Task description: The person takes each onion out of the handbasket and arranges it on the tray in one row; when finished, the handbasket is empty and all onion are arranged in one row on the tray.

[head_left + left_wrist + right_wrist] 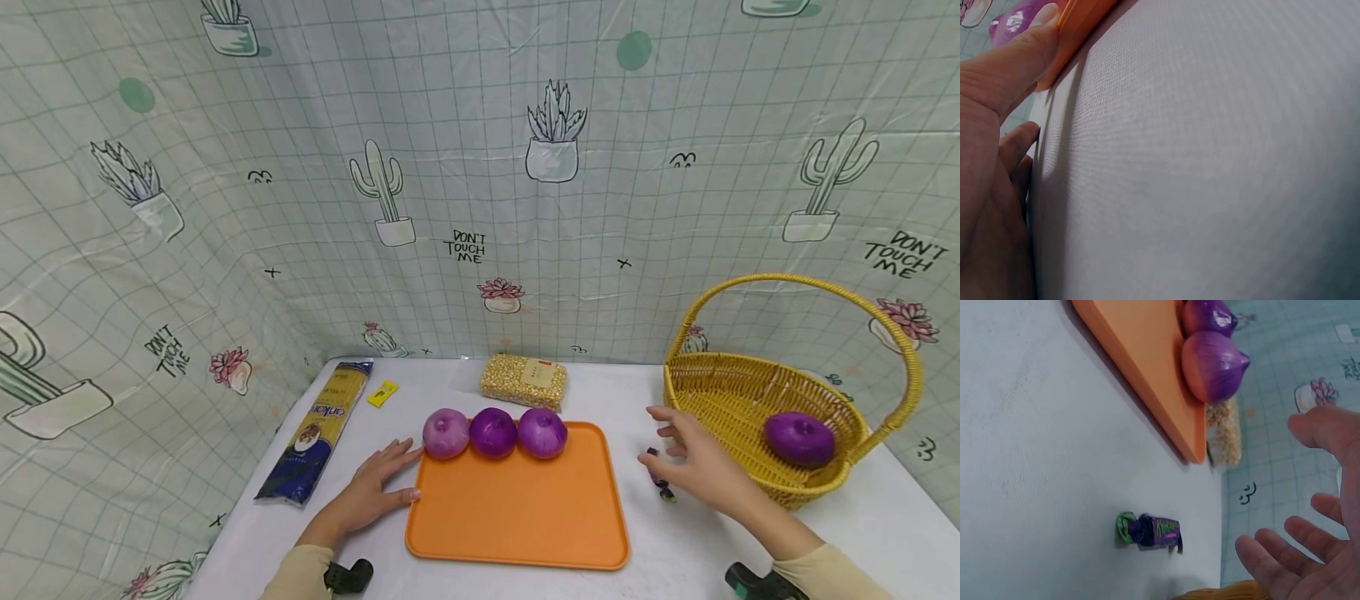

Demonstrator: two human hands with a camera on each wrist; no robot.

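The left hand (367,498) is laid flat on the white bench (885,533), its fingers (397,457) straight and its thumb pressed against the left edge of the flat orange plastic tray (517,508). Three purple onions (492,432) are lined up along the tray's far edge. The right hand (701,467) is held open above the bench, fingers (1272,559) spread, gripping nothing. Just beneath them a small purple-wrapped candy (1149,530) is seen; just beyond, a yellow woven basket (720,392) containing a fourth purple onion (799,438).

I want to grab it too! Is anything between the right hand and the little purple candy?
Nothing visible is. The right hand hovers open just above the purple candy, which lies alone on the white table between the orange tray and the basket.
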